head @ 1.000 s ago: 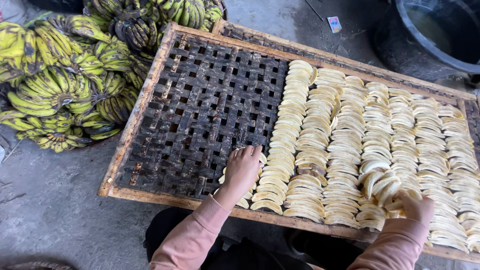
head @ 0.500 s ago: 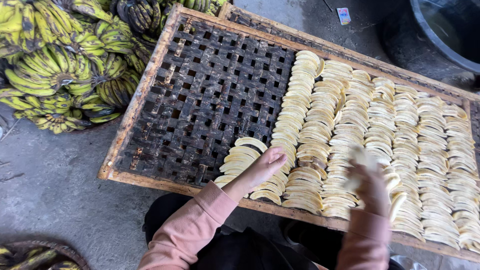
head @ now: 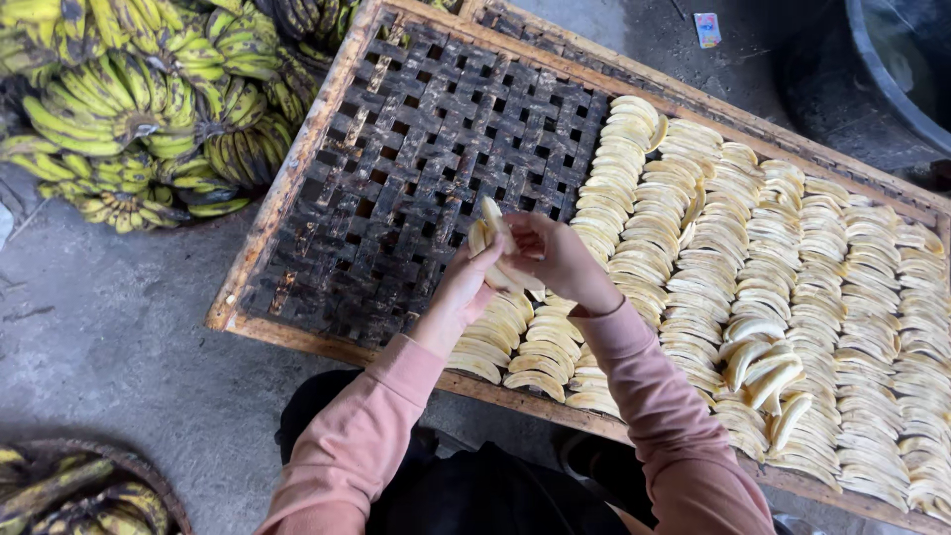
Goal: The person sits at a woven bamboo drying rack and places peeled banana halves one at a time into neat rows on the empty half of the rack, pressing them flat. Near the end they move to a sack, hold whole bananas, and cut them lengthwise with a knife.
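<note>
Head view, looking down: both hands have come together above the woven drying tray, where half a second earlier they worked apart, the left hand pressed low on the near rows and the right hand hovering over the slices further right. Now the left hand's fingers curl round a small stack of pale banana slices, held upright and fanned, while the right hand pinches at the stack's near edge, thumb and fingertips closed on one slice. The stack sits in the air just above the seam between the bare dark lattice and the filled part of the tray.

The shift suggests, as a judgement, that laying has paused for the hands to peel single slices off a fresh handful; the newest short row lies directly beneath the wrists, near the tray's front rail, and the lattice to its left is still uncovered. Long overlapping rows of slices fill the tray's right side, with a loose heap resting on top of them. Green and yellow banana bunches are piled on the concrete floor beside the tray, and a dark tub stands at upper right.
</note>
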